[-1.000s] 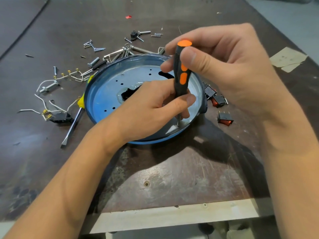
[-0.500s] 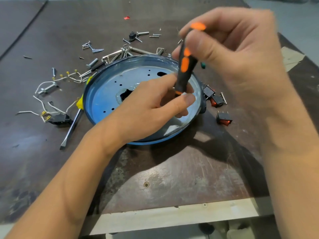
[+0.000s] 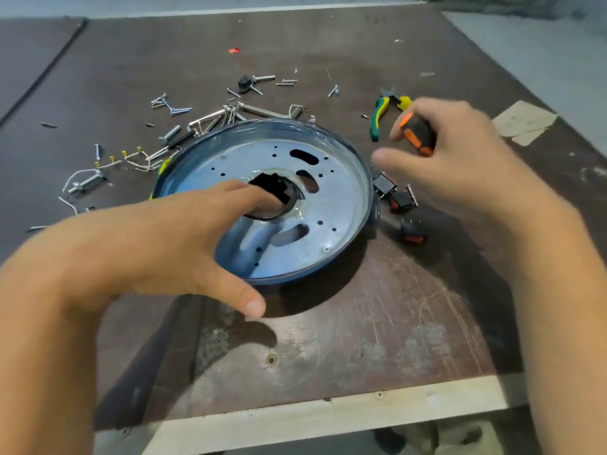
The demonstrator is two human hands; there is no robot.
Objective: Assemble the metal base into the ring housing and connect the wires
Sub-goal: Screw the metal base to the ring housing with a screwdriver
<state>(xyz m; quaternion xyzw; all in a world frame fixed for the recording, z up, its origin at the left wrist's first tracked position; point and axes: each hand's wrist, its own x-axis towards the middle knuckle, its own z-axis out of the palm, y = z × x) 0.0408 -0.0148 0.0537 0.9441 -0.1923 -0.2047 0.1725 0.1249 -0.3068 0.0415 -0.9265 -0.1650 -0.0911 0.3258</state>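
The metal base [image 3: 331, 205], a pale disc pierced with small holes and long slots, is shown lying flat inside the blue ring housing [image 3: 289, 278], which rests near the middle of the table [image 3: 361, 339]. A small screw [image 3: 326, 249] is seen in the disc near its front edge. The base is judged to be thin stamped sheet: light, stiff and smooth, with slot edges that may be sharp. It is best steadied through the central hole [image 3: 276, 192] or by the housing's rim, where a firm hold can be had without bending anything.

The left hand [image 3: 157, 244] is spread above the near side of the housing. Its index finger [image 3: 249, 195] is stretched straight into the central hole and the thumb is extended over the table in front; nothing is gripped. Whether the fingertip is hooked under the disc cannot be told.

The right hand [image 3: 460, 165] is held to the right of the housing, clear of it, with fingers curled round the orange-and-black screwdriver [image 3: 417, 133].

Just beside the housing's right rim lie black switches [image 3: 399, 197]. Green-and-yellow pliers [image 3: 377, 118] lie behind them. Loose screws [image 3: 170, 106] are scattered behind the housing, and thin white wires [image 3: 131, 160] with small terminals lie to its left, not yet connected; these are judged limp and best picked up at the terminals.
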